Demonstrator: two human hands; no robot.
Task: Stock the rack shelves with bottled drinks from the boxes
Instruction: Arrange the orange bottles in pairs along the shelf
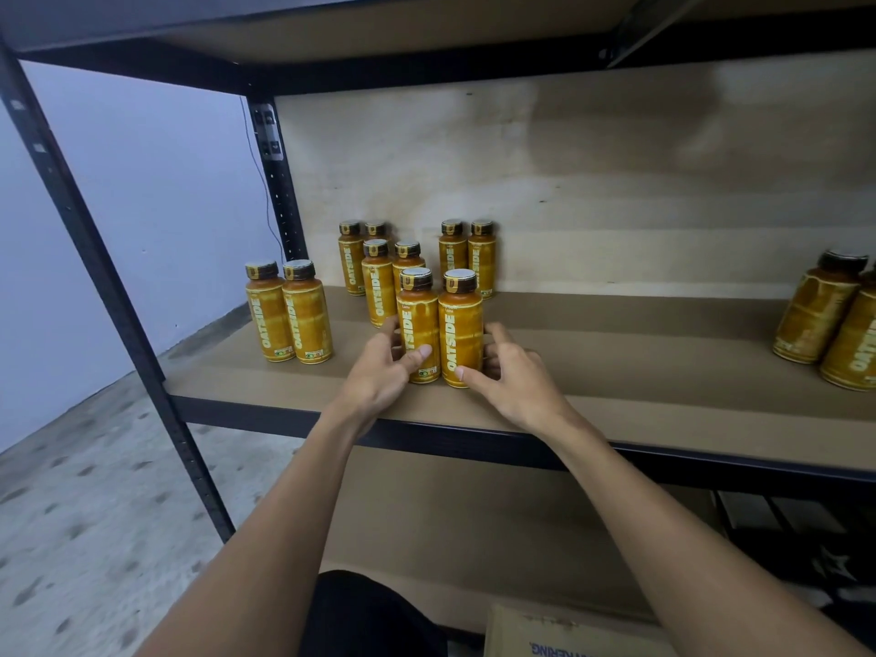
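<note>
Two yellow bottles with dark caps stand upright and touching, side by side, near the front edge of the middle shelf (616,372) of a black metal rack (95,258). The left hand (379,367) has its grip closed round the left front bottle (419,320): the thumb lies across the lower label and the fingers wrap the far left side. The right hand (509,377) grips the right front bottle (460,324) the same way, with the thumb on the lower front and the fingers curled round its right side. Both bottles rest with their bases on the shelf board. Just behind them stands a cluster of six more bottles (378,282), all upright, the rearmost close to the wooden back panel (616,182). To the left, near the corner post, a separate pair of bottles (289,317) stands touching, apart from the cluster. At the far right edge of the view two further bottles (815,310) stand on the same shelf, well apart from the hands. Below the forearms, the corner of a cardboard box (569,633) shows in front of the lower shelf (474,514). A speckled floor (71,467) and a pale wall (142,182) lie to the left of the rack.
</note>
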